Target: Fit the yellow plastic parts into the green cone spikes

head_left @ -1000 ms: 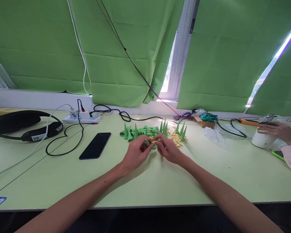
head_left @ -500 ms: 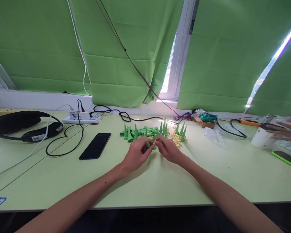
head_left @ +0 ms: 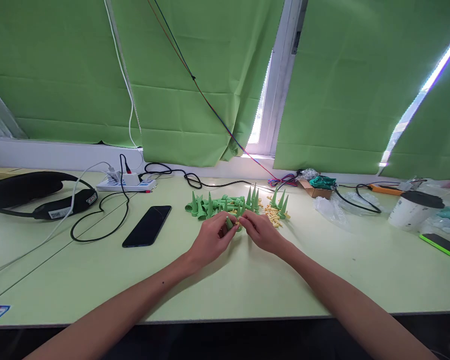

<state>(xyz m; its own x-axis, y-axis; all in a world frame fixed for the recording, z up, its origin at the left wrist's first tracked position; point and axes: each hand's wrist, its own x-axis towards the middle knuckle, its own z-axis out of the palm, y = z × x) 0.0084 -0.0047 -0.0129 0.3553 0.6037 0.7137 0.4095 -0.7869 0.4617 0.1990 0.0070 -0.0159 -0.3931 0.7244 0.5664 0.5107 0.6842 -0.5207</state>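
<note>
My left hand is closed around a green plastic cone, which lies tilted between thumb and fingers. At the cone's lower end shows a small yellow plastic piece. The fingertips of my right hand are pinched together at that yellow piece, close to my left thumb. Just behind the hands lies a pile of green cones, some upright and some on their sides. To the right is a heap of small yellow pieces, with several green cones standing among them.
A black phone lies left of my hands, near a headset and a white power strip. On the right are plastic bags, a small cardboard box, a white cup-like container and a green-edged phone.
Another person's hand at the far right, over the white container, has gone out of view. My own two hands stay nearly in place, with the right fingertips shifting very slightly.
</note>
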